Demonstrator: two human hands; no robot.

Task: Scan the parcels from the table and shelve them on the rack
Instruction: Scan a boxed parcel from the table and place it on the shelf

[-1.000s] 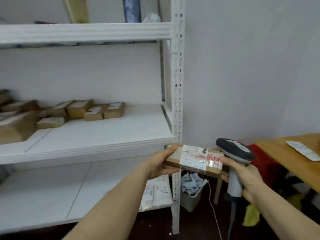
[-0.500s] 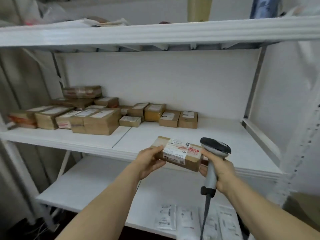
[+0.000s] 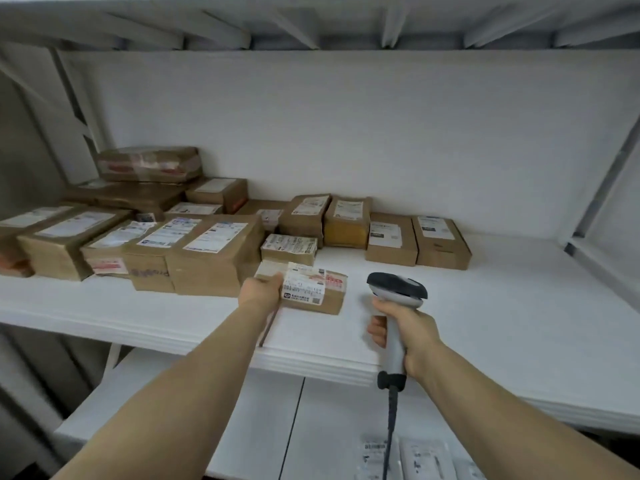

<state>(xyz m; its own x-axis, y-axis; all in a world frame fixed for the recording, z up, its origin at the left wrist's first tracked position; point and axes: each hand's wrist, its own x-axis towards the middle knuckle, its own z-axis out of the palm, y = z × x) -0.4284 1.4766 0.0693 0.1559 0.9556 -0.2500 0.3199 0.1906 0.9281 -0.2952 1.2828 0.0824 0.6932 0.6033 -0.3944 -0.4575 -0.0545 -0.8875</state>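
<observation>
- The parcel (image 3: 313,289) is a small brown cardboard box with a white label. It sits low on the middle shelf (image 3: 485,306) of the rack, near the front edge and just in front of the row of parcels (image 3: 214,251) already there. I cannot tell whether its base is fully down.
- The left hand (image 3: 261,291) grips the parcel by its left end. Its fingers curl round that end and are mostly hidden from view.
- The right hand (image 3: 408,327) is wrapped round the handle of the scanner (image 3: 396,289), which it holds upright just right of the parcel without touching it. The cable (image 3: 391,420) hangs straight down.
- The parcel looks light, since one hand carries it by one end, and stiff enough to keep its shape. The taped faces may be a bit slick, so the short ends or long edges seem the safest places to hold.
- Its long axis runs left to right, roughly along the shelf front. The labelled face points up and toward the person.
- White mailers (image 3: 415,459) lie on the shelf below.
</observation>
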